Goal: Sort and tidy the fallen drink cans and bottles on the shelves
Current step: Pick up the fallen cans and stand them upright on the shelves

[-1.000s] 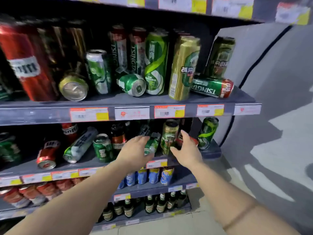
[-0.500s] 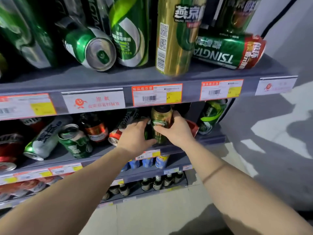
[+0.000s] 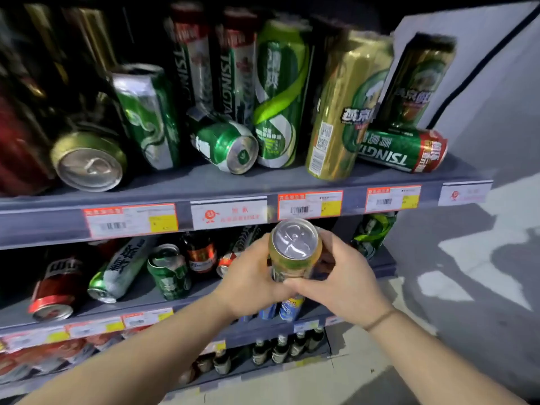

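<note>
Half a second ago both hands were reaching into the middle shelf (image 3: 187,299) around a gold can (image 3: 295,252) that stood there; now the can is lifted clear of the shelf and held in front of its edge, just below the price tags (image 3: 309,204), its silver top tilted toward the camera. The left hand (image 3: 251,280) wraps the can's left side and the right hand (image 3: 342,276) its right side, so each grip is clamped on the can, fingertips meeting under its lower part. The view has also pulled back, so more of the top shelf (image 3: 263,185) shows than before.

On the top shelf a tall gold can (image 3: 344,112) leans at the front edge, with a red-and-green can (image 3: 406,149) lying on its side just beside it. A small green can (image 3: 225,141) lies tipped toward the front, next to an upright green can (image 3: 280,95). Further left a gold-rimmed can (image 3: 89,162) lies end-on.

On the middle shelf a red can (image 3: 55,287) and a white-green can (image 3: 122,270) lie fallen, a green can (image 3: 169,270) stands tilted, and a dark bottle (image 3: 201,252) stands behind it. The lower shelves hold blue cans (image 3: 290,308) and small bottles (image 3: 280,349)
</note>
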